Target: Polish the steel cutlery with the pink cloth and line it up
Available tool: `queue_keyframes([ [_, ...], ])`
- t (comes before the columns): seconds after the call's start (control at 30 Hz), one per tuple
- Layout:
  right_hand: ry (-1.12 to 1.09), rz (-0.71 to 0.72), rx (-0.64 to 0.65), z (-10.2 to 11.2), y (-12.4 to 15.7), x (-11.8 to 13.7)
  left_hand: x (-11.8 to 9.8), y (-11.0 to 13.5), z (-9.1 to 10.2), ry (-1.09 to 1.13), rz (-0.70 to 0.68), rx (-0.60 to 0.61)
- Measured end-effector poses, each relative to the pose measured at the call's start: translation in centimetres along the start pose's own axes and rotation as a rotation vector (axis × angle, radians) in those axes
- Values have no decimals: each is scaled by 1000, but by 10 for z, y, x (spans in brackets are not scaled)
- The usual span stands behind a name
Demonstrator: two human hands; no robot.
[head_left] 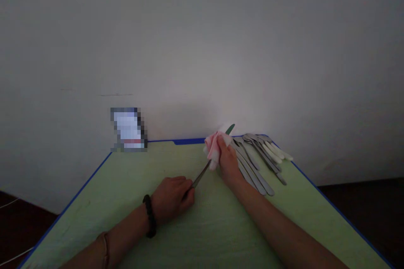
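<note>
My left hand (174, 198) is closed around the handle of a metal table knife (202, 174), which slants up and away to the right. A pink and white cloth (213, 146) is wrapped about the knife's middle, and my right hand (227, 160) grips it there. Beyond the cloth the blade tip sticks out, looking greenish. Just right of my right hand lies a spread of metal cutlery (256, 172) with long plain handles; spoons and forks seem to be among it.
Several white-handled pieces of cutlery (275, 152) lie at the back right of the green table (132, 176) with its blue edge. A blurred-out phone-like screen (128, 128) stands at the back left. A grey wall (202, 50) rises directly behind the table.
</note>
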State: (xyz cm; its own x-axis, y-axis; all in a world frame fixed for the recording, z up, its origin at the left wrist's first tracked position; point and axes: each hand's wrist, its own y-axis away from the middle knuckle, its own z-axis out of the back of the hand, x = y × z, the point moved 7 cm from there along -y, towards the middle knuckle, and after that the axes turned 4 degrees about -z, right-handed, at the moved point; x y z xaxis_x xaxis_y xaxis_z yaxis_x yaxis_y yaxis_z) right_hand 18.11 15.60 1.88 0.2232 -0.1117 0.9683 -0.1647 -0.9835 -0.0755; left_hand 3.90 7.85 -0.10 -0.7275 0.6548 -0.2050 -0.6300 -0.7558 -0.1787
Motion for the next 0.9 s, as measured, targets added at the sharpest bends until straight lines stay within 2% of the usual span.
queue_keyframes([
  [0.07, -51, -4, -37, 4, -3, 3, 0, 1, 2, 100, 5, 1],
  [0.17, -34, 11, -60, 1, 5, 6, 4, 2, 3, 368, 75, 15],
  [0.3, 51, 0, -17, -10, 18, 3, 14, 2, -4, 832, 314, 7],
  [0.4, 107, 24, 9, -15, 23, 0, 18, 1, -9, 1015, 436, -32],
  [0.6, 190, 17, 137, -31, 35, -14, 12, -1, -10, 1026, 366, -19],
  [0.77, 163, -16, 103, -27, 33, -21, 13, -1, -8, 950, 356, -40],
  [0.9, 111, -56, 174, -27, 24, -21, 14, 2, -7, 903, 405, -49],
])
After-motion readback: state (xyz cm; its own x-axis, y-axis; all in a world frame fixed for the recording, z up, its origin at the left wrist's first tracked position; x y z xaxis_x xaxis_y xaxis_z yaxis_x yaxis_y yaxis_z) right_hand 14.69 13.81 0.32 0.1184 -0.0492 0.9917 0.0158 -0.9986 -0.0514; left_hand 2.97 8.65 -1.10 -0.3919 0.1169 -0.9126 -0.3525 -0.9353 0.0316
